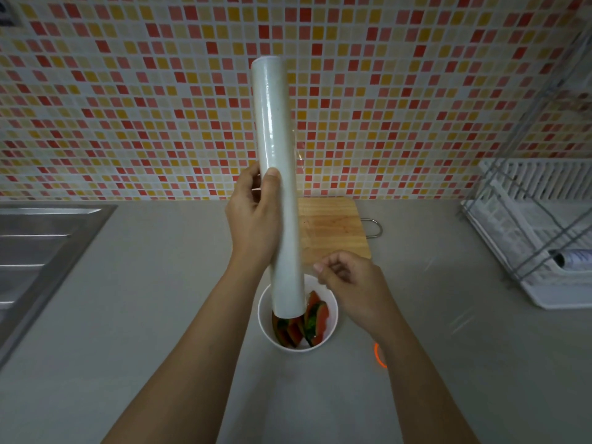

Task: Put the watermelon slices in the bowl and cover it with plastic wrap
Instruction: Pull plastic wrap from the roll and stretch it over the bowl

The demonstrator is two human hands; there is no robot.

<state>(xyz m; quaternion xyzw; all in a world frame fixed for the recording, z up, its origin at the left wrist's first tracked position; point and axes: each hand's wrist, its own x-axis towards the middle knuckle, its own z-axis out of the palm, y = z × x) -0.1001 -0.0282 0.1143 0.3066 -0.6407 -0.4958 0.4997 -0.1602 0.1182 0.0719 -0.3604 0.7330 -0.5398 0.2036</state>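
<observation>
A long white roll of plastic wrap stands nearly upright in front of me, its lower end hanging over the bowl. My left hand grips the roll around its middle. My right hand pinches the loose clear edge of the film beside the roll's lower part. Below, a white bowl sits on the grey counter with several watermelon slices inside, red flesh and green rind showing. The roll hides part of the bowl's left side.
A wooden cutting board lies behind the bowl by the tiled wall, a metal handle at its right. A steel sink is at the left. A white dish rack stands at the right. A small orange ring lies near my right forearm.
</observation>
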